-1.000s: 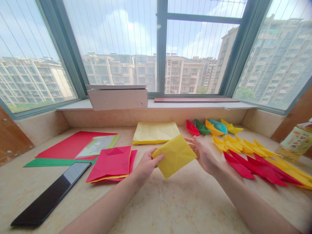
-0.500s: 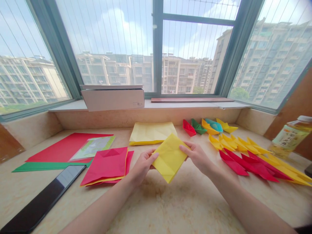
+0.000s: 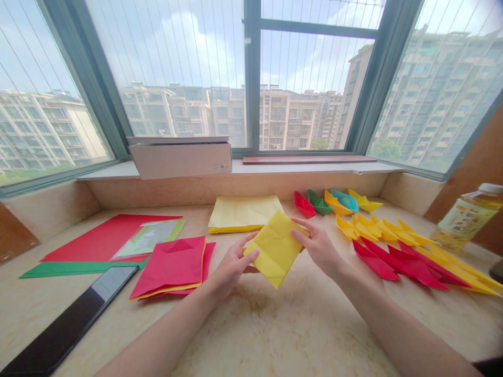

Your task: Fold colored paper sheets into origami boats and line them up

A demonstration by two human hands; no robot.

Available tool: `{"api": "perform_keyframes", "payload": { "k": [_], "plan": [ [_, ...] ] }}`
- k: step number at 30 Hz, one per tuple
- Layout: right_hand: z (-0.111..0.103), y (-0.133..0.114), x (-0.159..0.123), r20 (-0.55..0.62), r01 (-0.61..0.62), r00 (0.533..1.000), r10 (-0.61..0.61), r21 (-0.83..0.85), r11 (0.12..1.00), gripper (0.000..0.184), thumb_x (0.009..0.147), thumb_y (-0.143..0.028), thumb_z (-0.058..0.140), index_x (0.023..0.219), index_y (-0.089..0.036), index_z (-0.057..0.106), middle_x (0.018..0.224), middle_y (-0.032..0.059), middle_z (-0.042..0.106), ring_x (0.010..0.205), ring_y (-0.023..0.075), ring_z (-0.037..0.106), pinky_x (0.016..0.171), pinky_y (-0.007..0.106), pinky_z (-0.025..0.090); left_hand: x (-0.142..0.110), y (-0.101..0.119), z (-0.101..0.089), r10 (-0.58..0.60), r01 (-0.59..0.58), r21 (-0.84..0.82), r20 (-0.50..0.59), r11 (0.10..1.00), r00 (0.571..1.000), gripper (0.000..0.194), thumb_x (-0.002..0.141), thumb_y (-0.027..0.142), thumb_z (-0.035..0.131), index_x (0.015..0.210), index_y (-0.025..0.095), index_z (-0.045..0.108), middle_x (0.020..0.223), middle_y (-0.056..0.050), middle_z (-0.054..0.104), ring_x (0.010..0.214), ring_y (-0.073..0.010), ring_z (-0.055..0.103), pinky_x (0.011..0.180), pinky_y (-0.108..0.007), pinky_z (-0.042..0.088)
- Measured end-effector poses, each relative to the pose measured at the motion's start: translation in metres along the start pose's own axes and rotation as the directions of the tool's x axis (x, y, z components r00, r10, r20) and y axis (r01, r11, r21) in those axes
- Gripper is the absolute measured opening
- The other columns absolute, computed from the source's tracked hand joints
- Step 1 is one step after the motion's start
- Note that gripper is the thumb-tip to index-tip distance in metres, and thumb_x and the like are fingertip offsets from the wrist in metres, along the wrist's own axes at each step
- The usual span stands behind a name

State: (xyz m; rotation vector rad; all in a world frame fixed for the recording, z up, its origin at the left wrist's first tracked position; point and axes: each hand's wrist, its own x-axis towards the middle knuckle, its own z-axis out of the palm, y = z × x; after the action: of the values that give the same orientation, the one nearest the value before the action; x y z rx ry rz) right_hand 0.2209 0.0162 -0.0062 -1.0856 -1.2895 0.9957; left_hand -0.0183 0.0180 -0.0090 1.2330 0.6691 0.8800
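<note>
A folded square of yellow paper (image 3: 277,248) is held up over the counter between both hands. My left hand (image 3: 238,260) pinches its left corner, thumb on top and fingers behind. At the upper right edge, my right hand (image 3: 316,243) grips it the same way, thumb in front. Light creases cross the paper's face. Behind it lies a stack of pale yellow paper (image 3: 245,212). To the left of my left hand sits a pile of folded red and yellow squares (image 3: 173,267).
Several small paper boats (image 3: 322,203) stand at the back right, with flat yellow (image 3: 365,229) and red folded boats (image 3: 401,264) before them. A bottle (image 3: 467,217) stands far right. At left lie red sheets (image 3: 98,238), a phone (image 3: 74,319) and a plastic packet (image 3: 151,235).
The yellow square has turned slightly and risen a little. My right hand has moved slightly up and right along its edge; the left thumb has shifted a little.
</note>
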Motion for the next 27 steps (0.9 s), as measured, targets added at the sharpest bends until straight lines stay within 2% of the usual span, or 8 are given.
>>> {"api": "perform_keyframes", "payload": {
  "k": [4,6,9,13,17,20,23,27],
  "plan": [
    [0.002,-0.001,-0.002,0.061,0.017,0.998,-0.022,0.084,0.996,0.058,0.078,-0.049,0.073,0.129,-0.023,0.061,0.099,0.0061,0.075,0.087,0.0256,0.069,0.069,0.036,0.056,0.002,-0.003,0.001,-0.092,0.092,0.059,-0.007,0.994,0.996,0.050,0.079,0.043,0.073,0.121,0.016,0.065,0.108,-0.014,0.073,0.094,-0.0297,0.071,0.075,-0.036,0.057],
    [0.002,-0.002,-0.004,0.054,0.006,0.998,-0.011,0.085,0.996,0.065,0.078,-0.052,0.072,0.135,-0.023,0.056,0.098,0.0063,0.074,0.081,0.0241,0.069,0.065,0.034,0.055,0.003,-0.005,0.002,-0.079,0.081,0.059,-0.047,0.995,0.996,0.049,0.076,0.045,0.075,0.114,0.015,0.069,0.104,-0.014,0.074,0.092,-0.0305,0.071,0.075,-0.037,0.057],
    [0.002,-0.005,-0.005,0.090,-0.012,0.996,0.007,0.060,0.998,0.062,0.082,-0.057,0.066,0.132,-0.022,0.058,0.097,0.0075,0.074,0.075,0.0211,0.067,0.059,0.030,0.053,0.004,-0.006,0.002,-0.021,0.026,0.039,-0.103,0.999,0.994,0.051,0.075,0.046,0.076,0.115,0.015,0.068,0.102,-0.013,0.074,0.091,-0.0305,0.071,0.074,-0.038,0.058],
    [0.005,-0.005,-0.007,0.196,-0.044,0.980,0.034,0.048,0.998,0.045,0.084,-0.057,0.063,0.101,-0.017,0.073,0.085,0.0084,0.073,0.069,0.0182,0.065,0.059,0.028,0.052,0.004,-0.006,0.003,-0.013,0.015,0.016,-0.088,1.000,0.996,0.052,0.078,0.045,0.074,0.119,0.014,0.064,0.106,-0.014,0.073,0.093,-0.0296,0.071,0.074,-0.036,0.057],
    [0.008,-0.004,-0.008,0.153,0.006,0.988,-0.008,0.014,1.000,0.040,0.081,-0.055,0.067,0.087,-0.016,0.074,0.073,0.0060,0.071,0.058,0.0154,0.059,0.054,0.028,0.048,0.003,-0.006,0.005,0.008,-0.007,0.007,-0.098,1.000,0.995,0.061,0.078,0.041,0.074,0.129,0.016,0.051,0.107,-0.013,0.072,0.092,-0.0276,0.071,0.074,-0.035,0.057],
    [0.009,-0.004,-0.008,0.136,0.025,0.990,-0.025,0.002,1.000,0.040,0.080,-0.055,0.068,0.084,-0.016,0.074,0.071,0.0054,0.070,0.056,0.0152,0.058,0.051,0.028,0.047,0.003,-0.006,0.005,0.059,-0.056,0.030,-0.110,0.998,0.992,0.064,0.078,0.039,0.074,0.132,0.019,0.045,0.104,-0.010,0.073,0.088,-0.0261,0.072,0.072,-0.034,0.057],
    [0.010,-0.006,-0.008,0.132,-0.003,0.991,0.002,0.010,1.000,0.043,0.080,-0.058,0.067,0.087,-0.016,0.073,0.073,0.0060,0.070,0.057,0.0152,0.059,0.050,0.026,0.047,0.003,-0.005,0.005,0.054,-0.048,0.080,-0.074,0.996,0.996,0.050,0.079,0.040,0.073,0.119,0.017,0.055,0.103,-0.011,0.072,0.087,-0.0272,0.072,0.070,-0.034,0.058],
    [0.011,-0.010,-0.011,0.189,-0.035,0.982,0.026,0.041,0.999,0.053,0.082,-0.065,0.060,0.094,-0.015,0.071,0.077,0.0075,0.071,0.061,0.0160,0.061,0.053,0.026,0.048,0.002,-0.004,0.008,0.067,-0.057,0.083,-0.133,0.995,0.989,0.047,0.076,0.043,0.075,0.111,0.016,0.058,0.100,-0.010,0.072,0.084,-0.0276,0.072,0.066,-0.034,0.058]
  ]
}}
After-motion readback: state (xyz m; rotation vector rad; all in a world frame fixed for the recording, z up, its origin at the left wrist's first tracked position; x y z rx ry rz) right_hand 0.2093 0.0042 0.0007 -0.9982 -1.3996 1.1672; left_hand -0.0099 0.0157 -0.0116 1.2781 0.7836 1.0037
